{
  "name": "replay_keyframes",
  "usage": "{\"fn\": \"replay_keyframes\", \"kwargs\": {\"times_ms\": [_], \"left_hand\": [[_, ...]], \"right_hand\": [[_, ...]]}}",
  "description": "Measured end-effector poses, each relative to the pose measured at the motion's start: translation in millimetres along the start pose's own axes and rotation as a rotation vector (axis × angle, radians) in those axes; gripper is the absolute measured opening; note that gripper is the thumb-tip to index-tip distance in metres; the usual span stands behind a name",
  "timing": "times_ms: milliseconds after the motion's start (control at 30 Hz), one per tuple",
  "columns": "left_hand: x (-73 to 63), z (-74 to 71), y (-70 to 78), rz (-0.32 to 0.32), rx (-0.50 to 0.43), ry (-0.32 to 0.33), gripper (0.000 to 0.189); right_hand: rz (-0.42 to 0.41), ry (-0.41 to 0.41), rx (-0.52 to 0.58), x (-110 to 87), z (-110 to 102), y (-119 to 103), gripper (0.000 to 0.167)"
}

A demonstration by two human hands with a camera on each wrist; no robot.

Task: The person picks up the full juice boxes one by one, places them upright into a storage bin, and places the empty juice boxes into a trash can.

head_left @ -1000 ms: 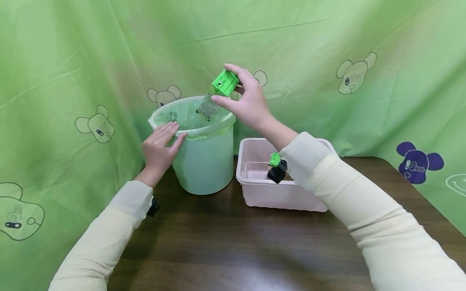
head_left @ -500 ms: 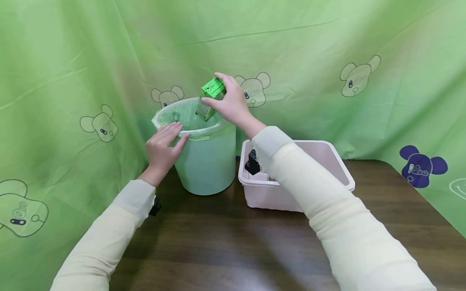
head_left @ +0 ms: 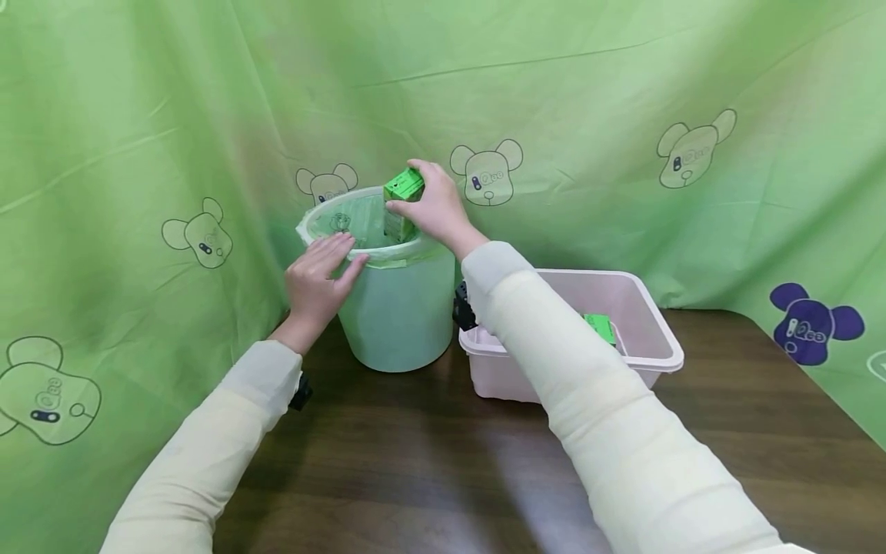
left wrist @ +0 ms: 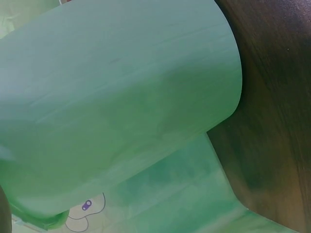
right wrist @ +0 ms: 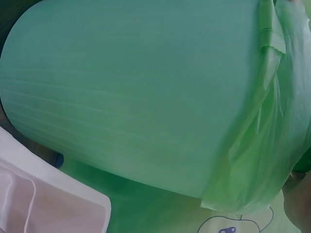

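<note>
1. Here the right hand has its grip clamped on a green carton, fingers curled over its top, and holds it in the mouth of the bin, its lower part already below the rim.
2. The left hand lies flat against the near left side of the bin, its grip apart, with straight fingers touching the rim and the edge of the green bag liner.
3. The bin stands on the dark wooden counter, near its back edge, against the green cloth backdrop printed with bear faces.
4. Just beside the bin, to its right, sits a pale pink tub; a second green carton shows inside it, partly hidden by the right sleeve.
5. Both wrist views are filled by the bin's wall; the right wrist view also shows the liner's loose fold and a corner of the tub.
</note>
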State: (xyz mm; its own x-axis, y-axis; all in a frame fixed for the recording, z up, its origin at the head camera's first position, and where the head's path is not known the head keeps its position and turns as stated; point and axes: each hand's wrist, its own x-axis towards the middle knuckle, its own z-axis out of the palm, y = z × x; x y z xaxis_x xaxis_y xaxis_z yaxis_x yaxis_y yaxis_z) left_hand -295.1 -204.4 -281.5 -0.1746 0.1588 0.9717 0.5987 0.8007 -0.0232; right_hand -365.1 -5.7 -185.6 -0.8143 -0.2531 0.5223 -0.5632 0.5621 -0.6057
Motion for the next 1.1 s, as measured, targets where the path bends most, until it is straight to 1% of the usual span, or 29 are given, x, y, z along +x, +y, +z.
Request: {"fn": "replay_keyframes", "kwargs": {"times_ms": [133, 233, 500, 700, 867, 1100], "left_hand": [[0.0, 0.1, 0.1, -0.002, -0.002, 0.008, 0.033], [-0.2, -0.7, 0.2, -0.003, 0.003, 0.002, 0.033], [-0.5, -0.8, -2.0, -0.001, 0.005, 0.001, 0.033], [-1.1, -0.9, -2.3, -0.005, 0.007, -0.016, 0.032], [-1.0, -2.5, -0.2, -0.011, 0.016, -0.032, 0.033], [-0.1, -3.1, 0.1, -0.002, 0.016, -0.031, 0.033]], "right_hand": [[0.013, -0.037, -0.036, 2.0, -0.6, -1.0, 0.080], [0.023, -0.067, -0.059, 3.6, -1.2, -1.6, 0.080], [0.036, -0.123, -0.055, 8.2, -0.7, 0.9, 0.080], [0.058, -0.176, -0.075, 6.2, 0.0, 1.2, 0.080], [0.071, -0.192, -0.084, 4.5, -0.4, 1.8, 0.080], [0.072, -0.198, -0.089, 4.7, -1.3, 4.4, 0.078]]}}
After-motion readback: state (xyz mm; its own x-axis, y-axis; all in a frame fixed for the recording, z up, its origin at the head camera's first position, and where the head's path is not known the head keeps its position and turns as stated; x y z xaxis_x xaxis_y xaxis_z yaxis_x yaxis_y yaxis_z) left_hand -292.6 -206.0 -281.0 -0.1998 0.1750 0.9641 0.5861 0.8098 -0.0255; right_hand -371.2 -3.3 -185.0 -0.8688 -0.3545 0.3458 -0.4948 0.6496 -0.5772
